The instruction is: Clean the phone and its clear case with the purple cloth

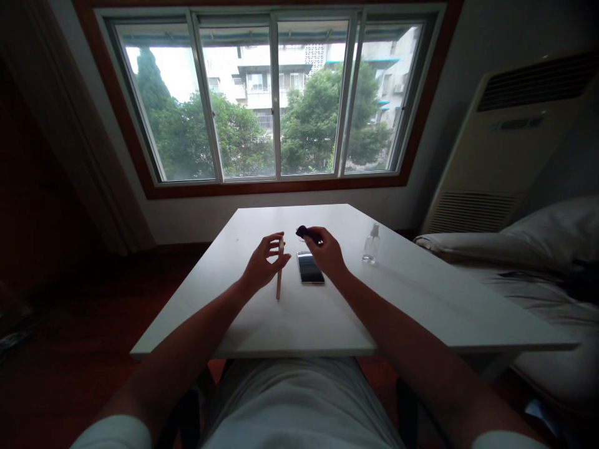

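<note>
My left hand [264, 265] is above the white table [253, 330], its fingers and thumb curved around a thin, light-coloured strip [279, 284]. The strip hangs down toward me; its exact kind is not clear, and its upper end is partly behind my fingers. To the right, my right hand [326, 251] pinches a small dark object [312, 234] with what looks like a fine loop at its lower left. Just below and between the hands, a smartphone [311, 268] with a dark, reflecting screen lies flat on the table.
A clear spray bottle [370, 245] stands upright on the table, right of my right hand. Beyond the table is a wide window [276, 100]. A floor-standing air conditioner [505, 137] and a pale sofa [496, 274] are at the right, a curtain [70, 125] at the left.
</note>
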`<state>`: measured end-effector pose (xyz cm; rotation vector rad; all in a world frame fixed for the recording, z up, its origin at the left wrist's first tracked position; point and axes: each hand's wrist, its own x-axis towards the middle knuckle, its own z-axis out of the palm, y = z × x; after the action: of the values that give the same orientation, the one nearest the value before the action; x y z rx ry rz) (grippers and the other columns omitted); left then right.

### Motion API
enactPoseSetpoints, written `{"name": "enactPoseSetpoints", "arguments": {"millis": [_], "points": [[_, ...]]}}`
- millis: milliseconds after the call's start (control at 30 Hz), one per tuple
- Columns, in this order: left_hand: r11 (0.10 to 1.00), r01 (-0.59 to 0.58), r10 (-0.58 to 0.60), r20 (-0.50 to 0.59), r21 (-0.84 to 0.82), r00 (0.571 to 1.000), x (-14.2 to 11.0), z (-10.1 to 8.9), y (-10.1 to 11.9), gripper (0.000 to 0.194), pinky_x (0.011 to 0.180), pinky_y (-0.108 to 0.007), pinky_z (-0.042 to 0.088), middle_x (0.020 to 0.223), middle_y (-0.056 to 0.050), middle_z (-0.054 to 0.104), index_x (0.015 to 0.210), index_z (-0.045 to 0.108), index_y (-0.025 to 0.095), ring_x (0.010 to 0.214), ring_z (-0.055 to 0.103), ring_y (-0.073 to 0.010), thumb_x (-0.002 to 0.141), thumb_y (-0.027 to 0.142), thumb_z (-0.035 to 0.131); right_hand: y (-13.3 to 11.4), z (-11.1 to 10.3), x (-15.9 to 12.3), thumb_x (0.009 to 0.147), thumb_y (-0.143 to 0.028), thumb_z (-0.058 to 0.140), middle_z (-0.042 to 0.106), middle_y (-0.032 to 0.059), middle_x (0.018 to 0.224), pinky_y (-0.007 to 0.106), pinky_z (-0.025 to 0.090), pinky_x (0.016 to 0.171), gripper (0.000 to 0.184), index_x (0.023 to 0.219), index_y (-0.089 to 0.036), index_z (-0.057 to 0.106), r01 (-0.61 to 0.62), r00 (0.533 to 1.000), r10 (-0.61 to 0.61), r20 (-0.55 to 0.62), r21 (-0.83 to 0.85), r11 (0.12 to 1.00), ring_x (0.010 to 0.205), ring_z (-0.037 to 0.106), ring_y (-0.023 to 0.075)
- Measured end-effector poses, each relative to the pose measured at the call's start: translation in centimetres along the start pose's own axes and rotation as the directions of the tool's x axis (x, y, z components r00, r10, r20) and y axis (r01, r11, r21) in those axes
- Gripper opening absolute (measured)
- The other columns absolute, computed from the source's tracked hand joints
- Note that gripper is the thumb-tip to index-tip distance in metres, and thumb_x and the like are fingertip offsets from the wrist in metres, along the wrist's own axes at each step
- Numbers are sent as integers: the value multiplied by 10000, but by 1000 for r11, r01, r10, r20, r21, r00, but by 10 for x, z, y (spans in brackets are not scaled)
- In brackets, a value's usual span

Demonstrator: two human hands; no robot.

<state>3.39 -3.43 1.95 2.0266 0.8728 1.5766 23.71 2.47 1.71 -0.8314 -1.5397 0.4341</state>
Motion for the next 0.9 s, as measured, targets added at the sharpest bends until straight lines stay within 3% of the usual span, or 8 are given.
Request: {"name": "enactPoseSetpoints", "arguments": {"millis": [133, 200, 300, 400, 533, 600, 733, 900], "points": [[1000, 5, -5, -6, -5, 1000, -1, 0, 2, 474, 942, -490, 572, 1475, -145, 495, 1290, 537, 238, 1212, 614, -276, 867, 324, 732, 5, -6, 6, 888, -415, 637, 706, 71, 1050, 403, 547, 842, 331, 1135, -196, 664, -74, 996, 76, -50, 43, 996, 932, 659, 221], [1000, 5, -5, -1, 0, 1000, -1, 0, 3, 478, 944, -495, 571, 1476, -145, 493, 1296, 534, 238, 1217, 613, -280, 869, 326, 730, -1, -5, 2, 905, -430, 625, 699, 79, 1075, 393, 558, 808, 350, 1165, -198, 656, -48, 997, 51, -55, 46, 998, 936, 656, 222], [1000, 6, -6, 5, 1, 1000, -1, 0, 2, 486, 949, -497, 569, 1485, -143, 483, 1304, 531, 243, 1225, 610, -284, 868, 324, 732, -19, -2, -8, 934, -411, 616, 671, 84, 1124, 368, 564, 779, 328, 1200, -224, 654, 124, 990, -123, -66, 9, 992, 951, 645, 214], [1000, 2, -2, -5, -12, 1000, 0, 1, 0, 510, 952, -480, 568, 1455, -140, 511, 1320, 522, 247, 1213, 617, -275, 863, 316, 739, -38, 2, -20, 957, -339, 605, 651, 86, 1148, 390, 572, 853, 294, 1235, -258, 653, 325, 945, -325, -34, -9, 946, 1019, 638, 222], [1000, -11, 10, -17, -22, 1000, 1, 1, -4, 536, 956, -459, 564, 1427, -133, 536, 1339, 520, 248, 1218, 608, -267, 857, 311, 744, -47, 7, -28, 992, -244, 533, 615, 76, 1261, 423, 541, 1006, 352, 1325, -316, 621, 502, 852, -497, 161, 13, 865, 1164, 609, 224], [1000, -8, 8, -22, -22, 1000, 1, 0, -4, 525, 959, -458, 562, 1453, -128, 514, 1330, 531, 250, 1226, 601, -268, 855, 310, 744, -45, 9, -28, 1005, -227, 502, 602, 75, 1277, 410, 543, 1005, 379, 1355, -328, 605, 513, 839, -505, 203, 15, 858, 1171, 606, 215], [1000, 5, -5, -17, -9, 1000, 1, -1, -2, 568, 962, -469, 559, 1418, -125, 542, 1356, 522, 252, 1205, 609, -268, 842, 304, 756, -39, 11, -25, 1009, -240, 512, 622, 81, 1192, 392, 562, 943, 374, 1363, -317, 603, 481, 862, -474, 179, 3, 877, 1094, 626, 206], [1000, -5, 5, -4, -29, 1000, 1, -1, -3, 530, 957, -451, 556, 1454, -131, 513, 1331, 521, 251, 1221, 602, -267, 852, 294, 745, -40, 8, -28, 991, -212, 528, 618, 82, 1212, 386, 574, 914, 425, 1401, -315, 567, 524, 830, -514, 216, 12, 851, 1075, 631, 207]]}}
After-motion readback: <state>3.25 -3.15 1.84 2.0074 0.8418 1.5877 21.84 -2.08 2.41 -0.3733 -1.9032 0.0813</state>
